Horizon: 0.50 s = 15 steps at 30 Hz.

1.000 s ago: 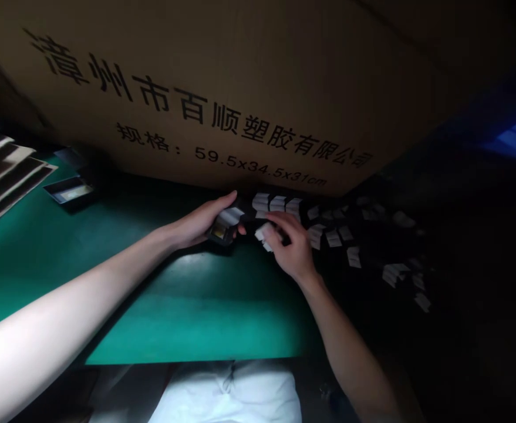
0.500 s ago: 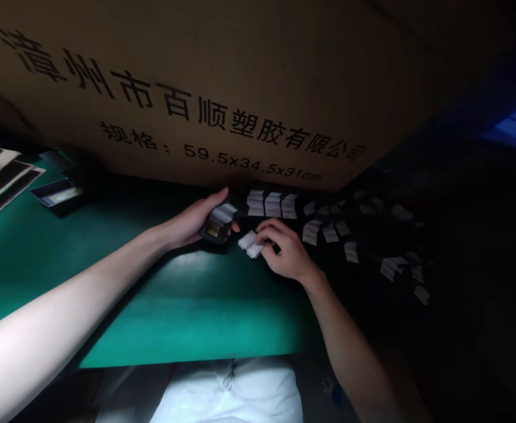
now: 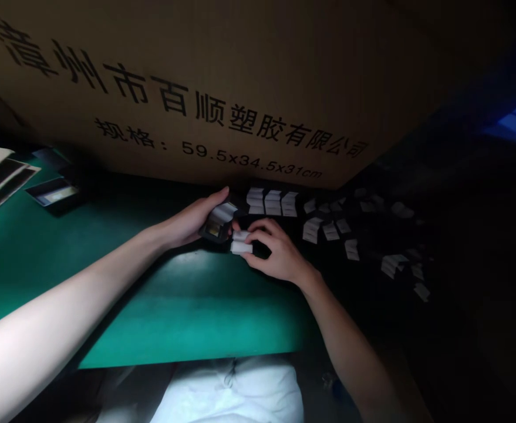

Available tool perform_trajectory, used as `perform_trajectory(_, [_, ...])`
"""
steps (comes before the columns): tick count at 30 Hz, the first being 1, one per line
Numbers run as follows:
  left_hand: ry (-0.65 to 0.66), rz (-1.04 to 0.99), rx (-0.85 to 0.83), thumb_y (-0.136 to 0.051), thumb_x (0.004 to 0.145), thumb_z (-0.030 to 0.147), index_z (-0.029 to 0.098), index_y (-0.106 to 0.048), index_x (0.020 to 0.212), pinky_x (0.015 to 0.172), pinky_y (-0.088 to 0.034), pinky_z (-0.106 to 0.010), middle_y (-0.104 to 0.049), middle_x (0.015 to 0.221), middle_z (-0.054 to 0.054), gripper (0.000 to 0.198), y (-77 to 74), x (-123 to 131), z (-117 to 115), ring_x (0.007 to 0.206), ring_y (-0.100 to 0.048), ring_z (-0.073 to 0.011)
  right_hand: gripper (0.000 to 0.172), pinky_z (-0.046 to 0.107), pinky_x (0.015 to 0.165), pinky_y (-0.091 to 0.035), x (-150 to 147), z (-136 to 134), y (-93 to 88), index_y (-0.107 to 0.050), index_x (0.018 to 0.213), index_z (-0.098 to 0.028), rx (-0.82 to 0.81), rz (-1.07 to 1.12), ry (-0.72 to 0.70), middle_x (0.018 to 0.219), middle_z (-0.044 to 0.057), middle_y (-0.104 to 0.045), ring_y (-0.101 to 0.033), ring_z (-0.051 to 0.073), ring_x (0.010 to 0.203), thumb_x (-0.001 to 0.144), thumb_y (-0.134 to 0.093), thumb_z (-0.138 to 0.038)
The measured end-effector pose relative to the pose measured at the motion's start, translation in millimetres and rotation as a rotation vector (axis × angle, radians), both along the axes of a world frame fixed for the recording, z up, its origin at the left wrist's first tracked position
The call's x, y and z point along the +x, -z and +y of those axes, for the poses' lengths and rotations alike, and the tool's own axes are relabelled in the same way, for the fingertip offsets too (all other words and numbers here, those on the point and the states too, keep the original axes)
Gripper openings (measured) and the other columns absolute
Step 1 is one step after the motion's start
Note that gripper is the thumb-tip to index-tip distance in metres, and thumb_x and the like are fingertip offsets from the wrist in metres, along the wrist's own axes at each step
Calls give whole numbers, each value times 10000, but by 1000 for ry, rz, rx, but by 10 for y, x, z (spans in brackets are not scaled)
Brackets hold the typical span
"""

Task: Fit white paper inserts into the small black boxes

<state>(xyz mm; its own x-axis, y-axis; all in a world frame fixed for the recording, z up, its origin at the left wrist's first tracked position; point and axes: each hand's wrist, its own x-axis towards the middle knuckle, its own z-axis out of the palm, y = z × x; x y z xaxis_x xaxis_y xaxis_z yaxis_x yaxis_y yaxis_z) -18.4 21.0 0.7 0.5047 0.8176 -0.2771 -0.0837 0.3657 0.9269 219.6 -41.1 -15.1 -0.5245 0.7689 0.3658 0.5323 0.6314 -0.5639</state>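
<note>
My left hand [image 3: 196,220] is closed round a small dark box [image 3: 216,229] that has a window-like patch on its near side and a pale folded piece showing at its top. Just right of it, my right hand [image 3: 277,249] pinches a white folded paper piece [image 3: 242,242] between thumb and fingers. This piece sits close to the left fingertips; whether they touch it I cannot tell. Beyond both hands, a row of similar folded white papers [image 3: 273,202] lies on the table.
A large cardboard box [image 3: 174,70] with printed lettering stands along the back of the green table [image 3: 187,329]. More folded papers [image 3: 313,230] lie scattered to the right in shadow. On the left are another dark box [image 3: 55,194] and stacked flat sheets [image 3: 2,182].
My right hand has shifted slightly left, bringing the white folded paper nearer the left hand and turning it. The left hand keeps its hold on the dark box.
</note>
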Motion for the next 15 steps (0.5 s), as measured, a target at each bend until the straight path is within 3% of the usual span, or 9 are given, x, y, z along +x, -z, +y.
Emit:
perform_trajectory(3, [-4, -16, -2, -639, 873, 783, 139, -813, 789, 611, -594, -293, -787, 763, -121, 673, 4, 3, 1, 649, -709, -213, 147, 464, 1023, -581, 4, 6, 13, -650, 993, -242, -26, -4, 4, 1293, 98, -680, -635, 279, 1257, 906, -769, -234])
perform_trajectory(8, [-21, -5, 2, -642, 853, 807, 138, -805, 790, 620, -600, -296, -797, 776, -124, 692, -1, 13, -1, 652, -714, -212, 145, 438, 930, -610, 13, 19, 29, -628, 987, -239, -4, 23, 7, 1159, 85, -744, -707, 257, 1104, 894, -721, -178])
perform_trajectory(15, [-35, 11, 7, -612, 855, 831, 152, -797, 773, 643, -591, -313, -787, 769, -117, 708, -23, 37, -9, 683, -713, -221, 194, 423, 919, -624, 7, 23, 20, -653, 1031, -252, 64, 75, 38, 1149, 69, -763, -725, 242, 1072, 869, -700, -156])
